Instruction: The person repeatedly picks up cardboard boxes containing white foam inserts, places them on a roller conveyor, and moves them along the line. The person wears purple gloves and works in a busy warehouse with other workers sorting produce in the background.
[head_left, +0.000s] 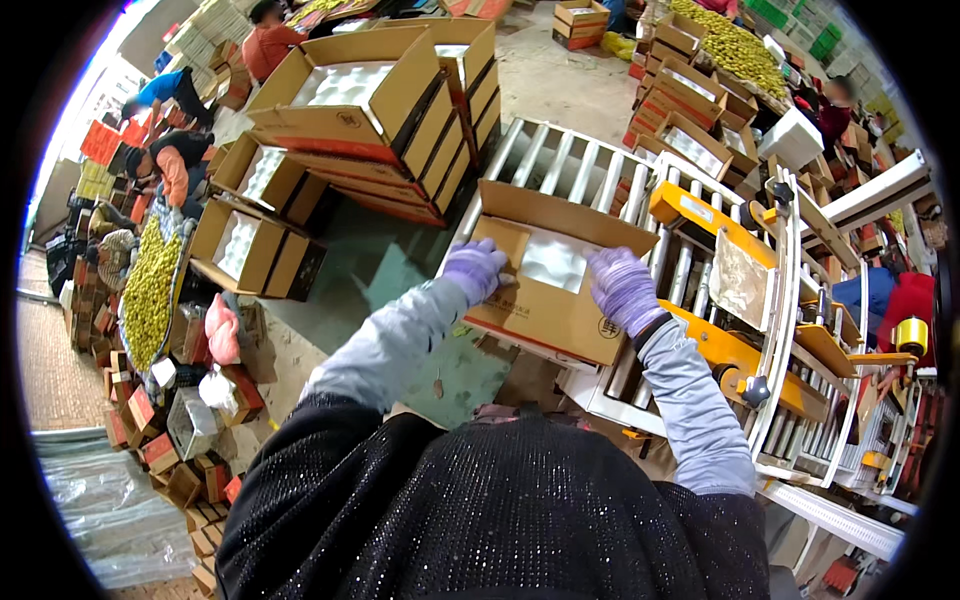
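Note:
A cardboard carton (561, 325) with a white moulded liner (553, 261) inside sits on the roller conveyor (551, 161) before me. Its near flap and left flap are folded inward, while the far flap stands up. My left hand (474, 271), in a purple knit glove, touches the carton's left end, fingers bent. My right hand (621, 285), gloved alike, lies at the carton's right end, with its fingertips by the liner; the right flap is largely hidden by that hand.
Stacked open cartons (420, 142) stand beyond the conveyor, with smaller open cartons (244, 247) at left. A taping machine with yellow guides (731, 352) adjoins the conveyor at right. Several people (176, 161) work around heaps of yellow-green fruit (150, 289).

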